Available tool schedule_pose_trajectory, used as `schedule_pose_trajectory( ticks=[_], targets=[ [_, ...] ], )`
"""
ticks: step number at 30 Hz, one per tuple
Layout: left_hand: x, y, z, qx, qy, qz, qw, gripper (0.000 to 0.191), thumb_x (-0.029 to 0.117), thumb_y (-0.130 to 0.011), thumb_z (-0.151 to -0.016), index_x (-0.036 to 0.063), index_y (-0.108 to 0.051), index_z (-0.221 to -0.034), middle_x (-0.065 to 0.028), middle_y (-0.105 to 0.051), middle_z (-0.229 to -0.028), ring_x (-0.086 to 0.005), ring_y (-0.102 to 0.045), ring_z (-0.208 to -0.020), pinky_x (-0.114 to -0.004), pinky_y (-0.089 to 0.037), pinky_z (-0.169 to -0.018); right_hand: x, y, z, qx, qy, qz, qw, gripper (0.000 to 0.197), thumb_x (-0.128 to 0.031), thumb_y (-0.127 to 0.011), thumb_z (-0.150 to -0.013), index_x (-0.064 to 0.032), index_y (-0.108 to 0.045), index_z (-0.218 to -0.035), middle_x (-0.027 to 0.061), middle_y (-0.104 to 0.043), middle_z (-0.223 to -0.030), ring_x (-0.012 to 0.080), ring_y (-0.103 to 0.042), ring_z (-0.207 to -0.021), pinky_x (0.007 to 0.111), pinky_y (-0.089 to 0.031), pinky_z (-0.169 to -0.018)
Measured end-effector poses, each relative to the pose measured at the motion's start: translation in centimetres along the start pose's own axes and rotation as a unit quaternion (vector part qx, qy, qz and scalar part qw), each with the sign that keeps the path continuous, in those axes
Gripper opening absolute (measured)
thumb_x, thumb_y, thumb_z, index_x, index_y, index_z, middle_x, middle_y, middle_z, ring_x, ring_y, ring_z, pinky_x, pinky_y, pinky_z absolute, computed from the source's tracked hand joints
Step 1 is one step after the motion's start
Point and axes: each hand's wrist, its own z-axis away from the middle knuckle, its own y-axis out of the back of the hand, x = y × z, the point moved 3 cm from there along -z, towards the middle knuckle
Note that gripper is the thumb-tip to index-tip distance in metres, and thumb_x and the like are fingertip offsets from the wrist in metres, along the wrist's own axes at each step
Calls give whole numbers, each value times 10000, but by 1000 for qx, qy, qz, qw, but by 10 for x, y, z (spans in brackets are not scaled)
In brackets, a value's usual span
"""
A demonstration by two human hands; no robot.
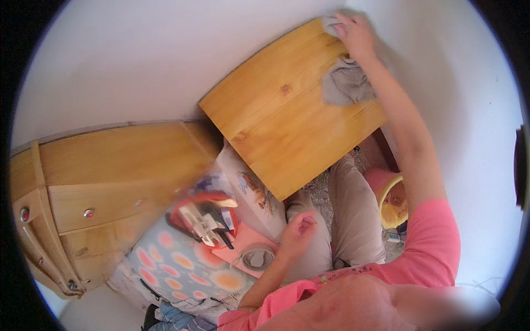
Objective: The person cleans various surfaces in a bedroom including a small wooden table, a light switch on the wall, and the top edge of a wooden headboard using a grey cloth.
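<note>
A small wooden tabletop (pixel 269 111) with visible knots stands in the corner between two walls. At its far right corner, my right hand (pixel 356 35) reaches out with its fingers on a piece of light grey cloth (pixel 330 25). A crumpled grey cloth (pixel 350 85) lies under my right forearm, near the right edge. Beside it, a small round item (pixel 347 58) is partly hidden by my wrist. My left hand (pixel 300 231) rests above my lap, fingers loosely curled and holding nothing visible.
A red basket (pixel 234 215) of tools and a clear round container or tape roll (pixel 258 256) sit to my left on a spotted cloth (pixel 182 260). Further left stands a wooden drawer cabinet (pixel 87 198). A pink and yellow bin (pixel 387 200) is on the floor at right.
</note>
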Motion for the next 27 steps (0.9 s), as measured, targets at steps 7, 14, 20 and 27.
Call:
schedule_pose_trajectory(
  ticks=[7, 14, 20, 27],
  targets=[
    [4, 4, 6, -13, -43, 32, 998, 350, 9, -558, -842, 40, -486, -1184, -7, -521, -920, -79, -501, -833, -212, -425, -748, -14, 18, 110, -62, 20, 0, 998, 289, -221, -526, -855, -215, -577, -1139, 140, -498, -1069, 327, -507, -989, 424, -451, -814],
    [-4, 1, 23, -1, -25, 38, 999, 348, 21, -557, -847, 32, -485, -1187, -4, -519, -917, -73, -500, -837, -206, -424, -752, -23, 33, 157, -37, 31, 59, 997, 307, -158, -484, -861, -95, -531, -1158, 203, -502, -1097, 353, -493, -1030, 433, -419, -863],
    [-9, -4, 28, -4, -7, 21, 1000, 366, 74, -572, -844, 91, -503, -1203, 8, -536, -907, -74, -509, -830, -216, -426, -749, -196, -21, 162, -141, 84, -34, 986, 336, -162, -412, -889, -27, -487, -1187, 203, -496, -1113, 352, -495, -981, 445, -444, -812],
    [1, -2, 31, 34, -19, -35, 999, 348, 71, -571, -839, 80, -509, -1182, 8, -541, -911, -86, -516, -831, -229, -433, -751, -255, -29, 167, -108, 151, -193, 963, 249, -164, -471, -852, -53, -563, -1055, 182, -537, -1017, 331, -536, -935, 434, -470, -765]
  ],
)
